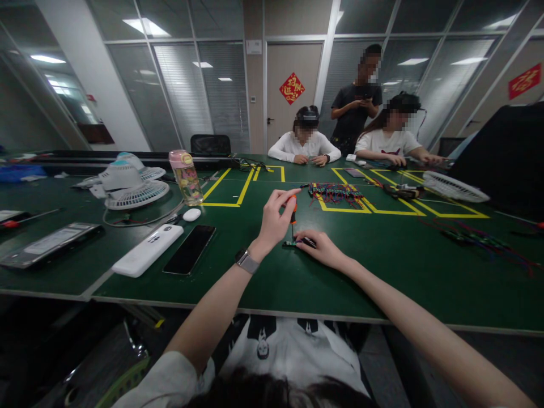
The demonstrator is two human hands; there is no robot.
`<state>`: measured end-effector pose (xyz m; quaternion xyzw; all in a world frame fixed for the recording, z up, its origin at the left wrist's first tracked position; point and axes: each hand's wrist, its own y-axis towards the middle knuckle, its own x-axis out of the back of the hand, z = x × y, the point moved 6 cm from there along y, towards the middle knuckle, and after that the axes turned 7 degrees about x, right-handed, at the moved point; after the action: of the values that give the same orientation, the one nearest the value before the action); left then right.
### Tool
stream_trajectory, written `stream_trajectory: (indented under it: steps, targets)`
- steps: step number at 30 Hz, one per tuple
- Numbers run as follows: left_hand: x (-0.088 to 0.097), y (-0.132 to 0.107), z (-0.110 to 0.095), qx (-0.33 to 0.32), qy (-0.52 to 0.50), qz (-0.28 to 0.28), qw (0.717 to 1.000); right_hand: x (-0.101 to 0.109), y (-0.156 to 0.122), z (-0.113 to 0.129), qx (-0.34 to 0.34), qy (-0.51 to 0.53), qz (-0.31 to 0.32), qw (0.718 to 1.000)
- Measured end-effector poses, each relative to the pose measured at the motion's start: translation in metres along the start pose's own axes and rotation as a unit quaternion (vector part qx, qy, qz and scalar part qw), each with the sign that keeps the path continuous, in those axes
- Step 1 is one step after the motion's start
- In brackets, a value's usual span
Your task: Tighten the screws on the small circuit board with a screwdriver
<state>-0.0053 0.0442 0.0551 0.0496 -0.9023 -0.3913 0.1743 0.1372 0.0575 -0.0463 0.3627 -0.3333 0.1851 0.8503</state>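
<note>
My left hand (276,218) is closed around the orange and black handle of a screwdriver (293,218). The screwdriver stands nearly upright, its thin shaft pointing down at a small green circuit board (290,244) on the table. Whether the tip sits in a screw is too small to tell. My right hand (318,246) rests low on the table, its fingers pressed on the board's right end, with a dark part showing under them. Beyond my hands lies a pile of small boards with red and blue wires (338,194).
To the left lie a black phone (190,250), a white power bank (148,249), a white earbud case (192,215), a bottle (186,178), a white fan (136,190) and a hard drive (53,243). More wired boards (480,241) lie right. Several people are across the green table (238,289).
</note>
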Motion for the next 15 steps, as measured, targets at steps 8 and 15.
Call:
stream_trajectory:
  steps: [8, 15]
  targets:
    - [0.0016, 0.001, 0.0007, -0.001, -0.006, -0.014, 1.0, -0.0004, -0.0006, -0.0013, -0.004, 0.003, -0.001, 1.0]
    - [0.0008, -0.0004, 0.0005, -0.001, -0.006, -0.007, 1.0, -0.0003, -0.0004, -0.0005, 0.0, 0.002, 0.0, 1.0]
